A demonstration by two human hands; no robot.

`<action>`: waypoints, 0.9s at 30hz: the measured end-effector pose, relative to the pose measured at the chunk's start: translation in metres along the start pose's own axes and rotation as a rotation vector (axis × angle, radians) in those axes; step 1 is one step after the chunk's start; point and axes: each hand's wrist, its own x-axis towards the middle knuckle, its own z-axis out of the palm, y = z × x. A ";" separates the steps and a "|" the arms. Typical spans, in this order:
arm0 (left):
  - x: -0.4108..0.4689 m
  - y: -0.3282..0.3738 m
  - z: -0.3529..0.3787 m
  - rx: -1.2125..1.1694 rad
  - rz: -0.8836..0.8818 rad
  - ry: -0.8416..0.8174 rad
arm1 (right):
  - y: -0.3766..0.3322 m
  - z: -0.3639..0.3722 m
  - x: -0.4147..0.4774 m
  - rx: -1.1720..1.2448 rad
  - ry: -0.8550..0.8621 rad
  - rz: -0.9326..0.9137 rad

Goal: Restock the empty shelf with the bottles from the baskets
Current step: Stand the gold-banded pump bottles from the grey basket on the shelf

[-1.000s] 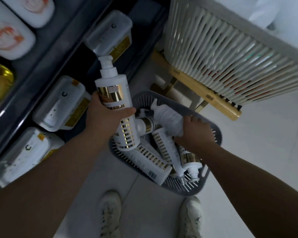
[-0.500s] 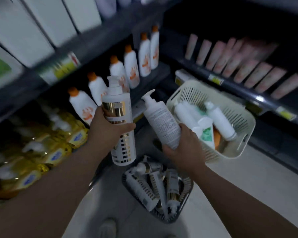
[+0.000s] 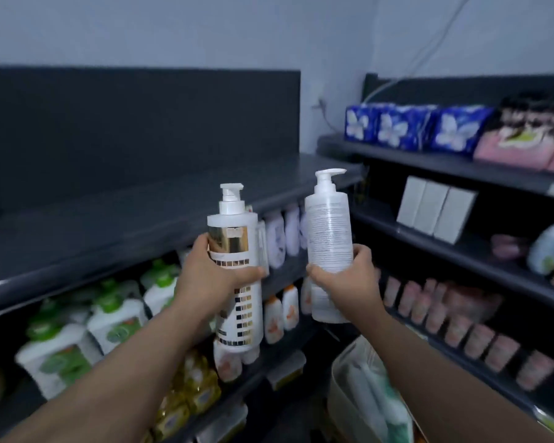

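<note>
Matte dark shelf [image 3: 147, 199] behind; left hand [image 3: 211, 279] grips gold-checked pump bottle [image 3: 237, 282], right hand [image 3: 349, 282] grips plain white cylinder [image 3: 328, 231].

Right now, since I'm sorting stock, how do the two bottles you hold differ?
The left bottle shows a gold band and gold squares; the right bottle shows only fine grey print. The left bottle is held lower than the right bottle. Both are white, upright pump bottles.

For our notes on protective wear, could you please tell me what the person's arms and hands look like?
The left forearm and right forearm are bare, with no sleeves in view. The left hand and right hand wear no gloves, and no watch, bracelet or ring shows.
</note>
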 end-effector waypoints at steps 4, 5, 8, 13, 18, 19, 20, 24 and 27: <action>-0.010 0.059 -0.042 -0.038 0.066 0.080 | -0.071 0.003 0.013 0.024 -0.116 -0.102; -0.011 0.070 -0.053 -0.048 0.076 0.105 | -0.087 0.006 0.015 0.033 -0.138 -0.115; -0.012 0.094 -0.087 -0.078 0.094 0.180 | -0.126 0.023 0.019 0.076 -0.213 -0.115; -0.007 0.108 -0.145 -0.127 0.076 0.254 | -0.171 0.069 0.021 0.174 -0.271 -0.079; 0.015 0.107 -0.198 -0.169 0.020 0.296 | -0.201 0.120 0.030 0.313 -0.348 0.010; 0.023 0.106 -0.210 -0.176 0.006 0.292 | -0.207 0.132 0.032 0.317 -0.368 0.015; 0.032 0.104 -0.221 -0.177 -0.007 0.286 | -0.213 0.142 0.035 0.316 -0.385 0.017; 0.068 0.097 -0.262 -0.167 -0.040 0.242 | -0.236 0.187 0.046 0.347 -0.455 0.007; 0.098 0.090 -0.289 -0.172 -0.057 0.200 | -0.246 0.219 0.058 0.365 -0.478 0.005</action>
